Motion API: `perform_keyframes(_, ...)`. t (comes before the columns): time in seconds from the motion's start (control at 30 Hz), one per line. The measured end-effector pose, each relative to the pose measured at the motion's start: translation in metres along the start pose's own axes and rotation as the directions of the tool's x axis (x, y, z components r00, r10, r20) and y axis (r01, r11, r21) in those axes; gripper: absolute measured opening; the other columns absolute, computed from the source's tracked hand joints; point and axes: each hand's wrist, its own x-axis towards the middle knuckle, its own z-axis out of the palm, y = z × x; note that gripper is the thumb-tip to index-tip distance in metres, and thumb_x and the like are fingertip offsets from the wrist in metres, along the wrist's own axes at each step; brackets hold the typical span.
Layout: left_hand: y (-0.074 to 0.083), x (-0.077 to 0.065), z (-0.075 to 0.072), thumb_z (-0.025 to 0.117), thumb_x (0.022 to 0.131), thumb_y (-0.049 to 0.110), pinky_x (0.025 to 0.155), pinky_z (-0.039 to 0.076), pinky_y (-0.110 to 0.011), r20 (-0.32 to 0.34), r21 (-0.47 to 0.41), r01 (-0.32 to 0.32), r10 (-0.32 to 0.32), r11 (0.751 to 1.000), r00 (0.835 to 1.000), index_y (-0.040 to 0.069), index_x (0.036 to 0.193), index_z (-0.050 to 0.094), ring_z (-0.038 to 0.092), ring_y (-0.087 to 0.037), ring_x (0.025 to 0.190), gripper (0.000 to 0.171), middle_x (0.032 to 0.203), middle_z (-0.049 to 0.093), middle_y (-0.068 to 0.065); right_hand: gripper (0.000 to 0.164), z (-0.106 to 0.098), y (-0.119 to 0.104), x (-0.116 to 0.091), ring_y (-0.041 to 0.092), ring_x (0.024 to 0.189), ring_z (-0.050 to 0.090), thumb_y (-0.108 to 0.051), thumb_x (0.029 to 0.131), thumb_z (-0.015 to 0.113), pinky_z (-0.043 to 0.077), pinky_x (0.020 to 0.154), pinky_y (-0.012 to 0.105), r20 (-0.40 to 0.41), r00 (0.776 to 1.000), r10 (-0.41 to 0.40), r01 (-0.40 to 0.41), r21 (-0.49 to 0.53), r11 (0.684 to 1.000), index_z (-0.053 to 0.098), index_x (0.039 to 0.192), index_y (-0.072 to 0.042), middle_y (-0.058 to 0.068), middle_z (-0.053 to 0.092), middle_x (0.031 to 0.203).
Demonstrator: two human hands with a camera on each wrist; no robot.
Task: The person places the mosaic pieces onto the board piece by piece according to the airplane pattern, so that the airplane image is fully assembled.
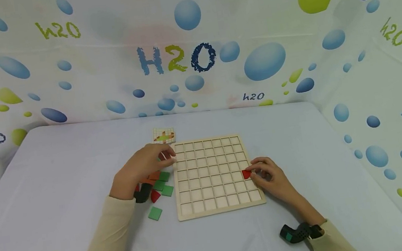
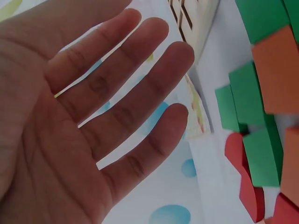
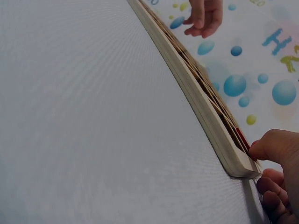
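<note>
The square wooden grid board (image 1: 205,170) lies on the white table between the hands. At its right edge, my right hand (image 1: 272,177) pinches a small red rounded tile (image 1: 246,174) between thumb and index finger, over a cell of the rightmost column. The right wrist view shows a fingertip against the red tile (image 3: 242,136) at the board's rim (image 3: 205,109). My left hand (image 1: 145,166) hovers at the board's upper left with loosely extended fingers. Its palm (image 2: 51,140) holds nothing. Under it are green tiles (image 1: 167,190), orange tiles (image 1: 153,176) and red tiles (image 1: 155,196), partly hidden.
A small pattern card (image 1: 163,135) with a coloured grid picture lies behind the board's upper left corner. One green tile (image 1: 155,213) sits apart, nearer the front. A printed cloth (image 1: 110,69) with blue drops hangs behind the table. Each wrist wears a black camera (image 1: 300,232).
</note>
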Motion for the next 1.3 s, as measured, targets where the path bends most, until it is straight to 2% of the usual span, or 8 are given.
perform_keyframes(0.13,-0.007,0.000,-0.001,0.066,0.093,0.018,0.082,0.050,-0.039,0.023,-0.025,0.022,-0.021,0.999,1.000,0.007,0.108,0.067,0.061,-0.021,0.092,0.019,0.099,0.067,-0.005,0.026,0.003,0.019,-0.004,0.021,0.083,0.053,0.012,0.085,0.065,0.044,0.066,0.026,-0.002,1.000,0.000,0.000,0.003,1.000,0.069,0.108,0.001,0.023,0.055,0.119)
perform_keyframes(0.3,-0.016,-0.001,-0.002,0.068,0.091,0.011,0.081,0.051,-0.039,0.035,-0.071,0.028,-0.025,0.997,0.999,0.002,0.105,0.067,0.060,-0.022,0.089,0.016,0.097,0.067,-0.008,0.025,0.003,0.026,-0.006,0.012,0.085,0.052,0.006,0.087,0.066,0.043,0.068,0.022,0.001,1.000,0.005,-0.005,0.026,1.000,0.070,0.110,-0.004,0.016,0.055,0.120)
perform_keyframes(0.5,-0.026,-0.003,-0.006,0.069,0.089,0.006,0.085,0.052,-0.042,0.046,-0.107,0.019,-0.014,0.994,0.999,-0.001,0.102,0.067,0.062,-0.023,0.089,0.015,0.096,0.068,-0.008,0.026,0.003,0.021,-0.005,0.018,0.082,0.052,0.011,0.085,0.066,0.043,0.066,0.025,-0.010,1.000,0.000,0.000,0.010,1.000,0.070,0.108,0.000,0.021,0.055,0.119)
perform_keyframes(0.67,-0.031,-0.006,-0.008,0.070,0.087,0.004,0.084,0.053,-0.040,0.077,-0.139,0.038,-0.028,0.990,0.997,-0.002,0.100,0.068,0.063,-0.023,0.090,0.014,0.096,0.067,-0.010,0.023,0.000,-0.001,0.000,0.025,0.078,0.051,0.014,0.083,0.065,0.043,0.064,0.031,-0.006,1.000,-0.006,0.006,0.003,1.000,0.068,0.105,0.007,0.030,0.055,0.115)
perform_keyframes(0.87,-0.034,-0.009,-0.009,0.071,0.086,0.004,0.080,0.052,-0.036,0.087,-0.145,0.054,-0.041,0.988,0.995,-0.001,0.094,0.069,0.058,-0.021,0.085,0.009,0.092,0.066,-0.008,0.022,-0.004,-0.017,0.003,0.027,0.077,0.051,0.015,0.083,0.064,0.044,0.064,0.033,0.003,1.000,-0.003,0.003,0.000,1.000,0.068,0.104,0.008,0.031,0.055,0.113)
perform_keyframes(0.9,-0.035,-0.009,-0.009,0.071,0.086,0.005,0.079,0.051,-0.035,0.088,-0.143,0.058,-0.046,0.988,0.995,0.000,0.092,0.070,0.057,-0.021,0.085,0.007,0.091,0.067,-0.007,0.022,-0.004,-0.017,0.003,0.026,0.077,0.051,0.015,0.083,0.064,0.044,0.064,0.033,0.002,1.000,-0.003,0.003,0.000,1.000,0.068,0.104,0.008,0.031,0.055,0.113)
perform_keyframes(1.13,-0.042,-0.010,-0.008,0.070,0.086,0.007,0.077,0.048,-0.032,0.111,-0.153,0.094,-0.078,0.984,0.991,0.004,0.087,0.072,0.056,-0.020,0.085,0.003,0.091,0.067,-0.005,0.023,0.003,0.025,-0.006,0.012,0.081,0.049,0.004,0.088,0.066,0.042,0.069,0.024,0.002,0.999,0.035,-0.035,0.014,0.999,0.071,0.109,-0.005,0.016,0.056,0.120)
perform_keyframes(1.3,-0.045,-0.011,-0.008,0.070,0.085,0.007,0.072,0.047,-0.031,0.138,-0.151,0.131,-0.111,0.980,0.984,0.006,0.089,0.073,0.054,-0.019,0.081,0.005,0.089,0.067,-0.004,0.025,0.003,0.016,-0.004,0.022,0.082,0.051,0.012,0.084,0.066,0.043,0.067,0.027,-0.015,1.000,-0.004,0.004,0.011,1.000,0.069,0.107,0.001,0.023,0.055,0.117)
